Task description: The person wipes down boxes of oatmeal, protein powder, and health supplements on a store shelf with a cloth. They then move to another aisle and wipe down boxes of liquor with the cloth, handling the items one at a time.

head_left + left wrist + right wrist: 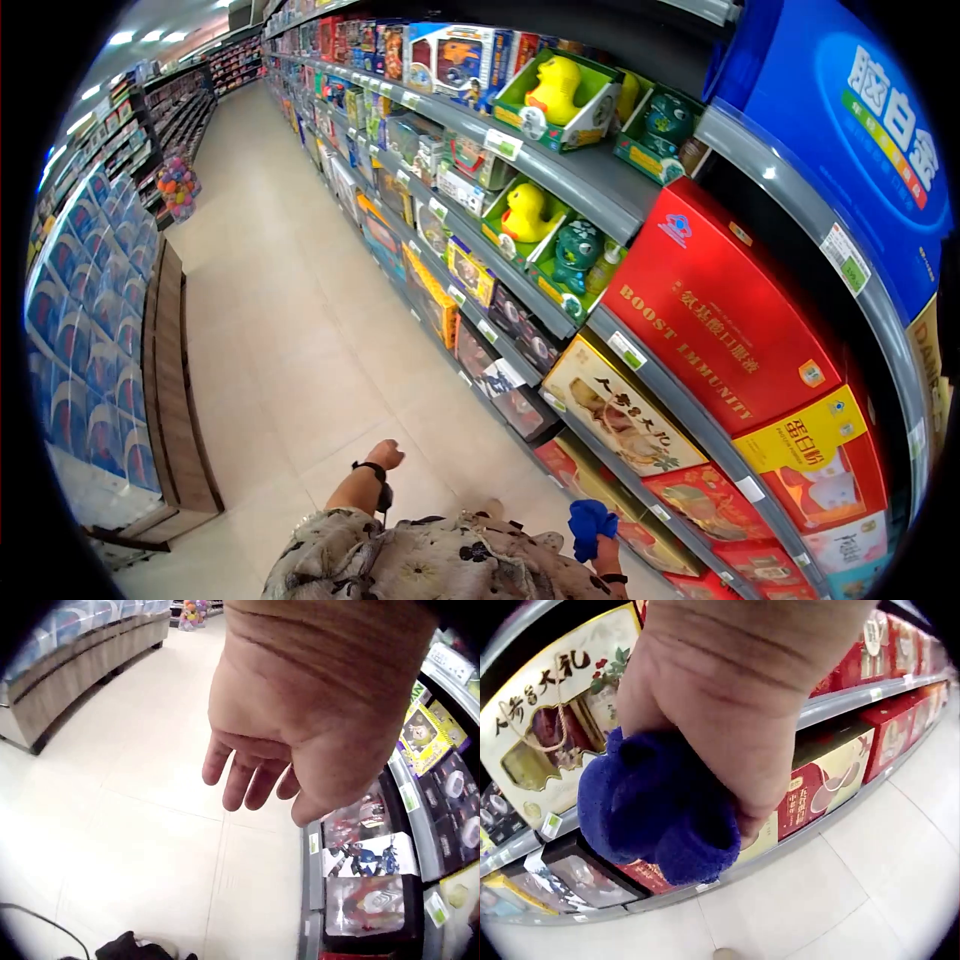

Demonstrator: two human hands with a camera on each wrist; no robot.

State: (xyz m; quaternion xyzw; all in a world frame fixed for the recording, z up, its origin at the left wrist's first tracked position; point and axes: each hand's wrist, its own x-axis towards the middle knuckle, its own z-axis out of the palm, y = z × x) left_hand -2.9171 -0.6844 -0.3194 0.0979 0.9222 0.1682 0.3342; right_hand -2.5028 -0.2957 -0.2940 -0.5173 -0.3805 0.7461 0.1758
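Note:
A bunched blue cloth (592, 528) is gripped in the right hand (606, 556), low beside the shelves in the head view. In the right wrist view the fingers of the right hand (720, 697) are largely hidden behind the cloth (656, 806). The left hand (386, 455) hangs over the aisle floor with a dark band at its wrist. Seen in the left wrist view, the left hand (300, 727) holds nothing, its fingers loosely bent and hanging down.
Shelves (620, 350) along the right carry red gift boxes (730, 310), yellow duck toys (556, 90) and other boxed goods. On the left stands a wooden display base (180, 380) with blue packages (90, 350). A pale tiled aisle (270, 300) runs between them.

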